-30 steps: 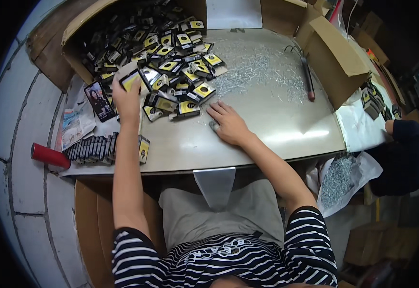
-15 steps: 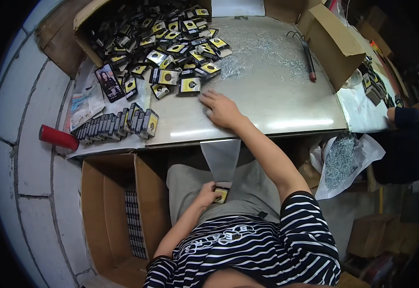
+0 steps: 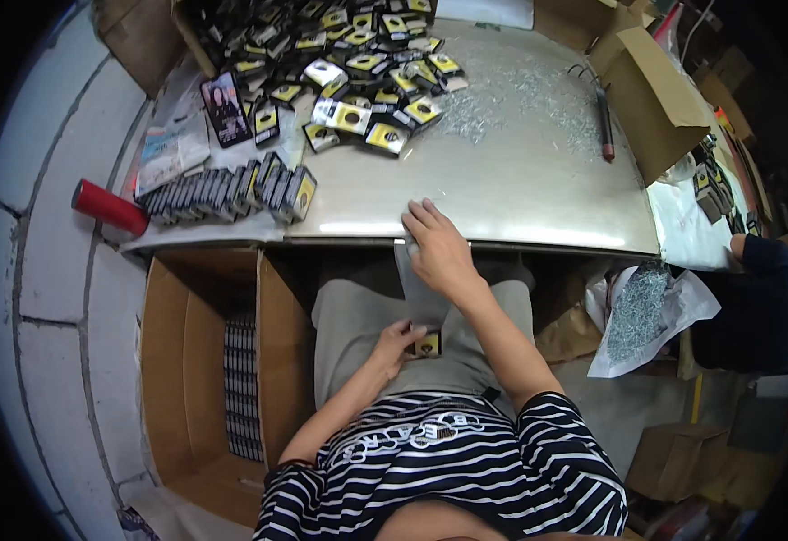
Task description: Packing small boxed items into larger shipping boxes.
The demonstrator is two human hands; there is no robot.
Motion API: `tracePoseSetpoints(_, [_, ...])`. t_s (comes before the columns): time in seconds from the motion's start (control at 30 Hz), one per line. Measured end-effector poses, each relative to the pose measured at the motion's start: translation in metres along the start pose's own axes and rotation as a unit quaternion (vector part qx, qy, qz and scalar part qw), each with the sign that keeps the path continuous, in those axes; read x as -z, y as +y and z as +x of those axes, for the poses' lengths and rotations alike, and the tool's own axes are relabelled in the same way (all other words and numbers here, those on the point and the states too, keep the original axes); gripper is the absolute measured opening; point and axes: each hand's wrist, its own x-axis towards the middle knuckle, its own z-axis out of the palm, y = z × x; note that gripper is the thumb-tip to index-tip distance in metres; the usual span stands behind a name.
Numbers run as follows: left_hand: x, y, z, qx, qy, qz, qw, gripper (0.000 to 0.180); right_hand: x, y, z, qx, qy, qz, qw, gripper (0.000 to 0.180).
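Pulled back to the table edge, right hand point(image 3: 439, 251) lies flat; left hand point(image 3: 400, 344) grips a card point(image 3: 427, 343).

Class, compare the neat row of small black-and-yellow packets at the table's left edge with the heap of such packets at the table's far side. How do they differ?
The row of small black-and-yellow packets stands on edge, packed side by side in a line; the heap of packets lies flat and scattered, overlapping at many angles. The row shows mostly thin edges; the heap shows printed faces. The heap holds far more. Both rest on the grey table.
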Motion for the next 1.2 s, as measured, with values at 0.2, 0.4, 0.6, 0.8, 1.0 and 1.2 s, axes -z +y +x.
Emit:
tracePoseSetpoints(0.2, [0.006,0.015,-0.013,-0.047,-0.109,-0.044,0.992,0.054,0.048,-0.004,-0.079,-0.005,-0.024,0.095,0.995,0.051])
tracePoseSetpoints(0.4, [0.012,0.003,0.002,-0.036,-0.086,0.006,0.996,0.059,0.004,0.008,-0.124,-0.091,-0.02,0.218,0.972,0.046])
tracePoseSetpoints(0.6, [0.025,-0.036,-0.003,-0.047,-0.07,0.168,0.982,0.046,0.013,0.003,-0.129,-0.046,-0.161,0.131,0.977,0.038])
tracePoseSetpoints(0.8, [-0.062,0.054,-0.09,-0.367,0.078,0.339,0.863,0.044,0.063,0.021,-0.108,-0.081,-0.14,0.442,0.882,0.043])
tracePoseSetpoints(1.0, [-0.074,0.093,-0.11,-0.649,0.03,0.498,0.575,0.052,0.057,-0.04,-0.09,-0.024,-0.117,0.79,0.601,0.057])
tracePoseSetpoints(1.2, [-0.057,0.096,-0.094,-0.62,0.021,0.544,0.565,0.058,0.047,-0.033,-0.087,-0.091,-0.129,0.747,0.646,0.044])
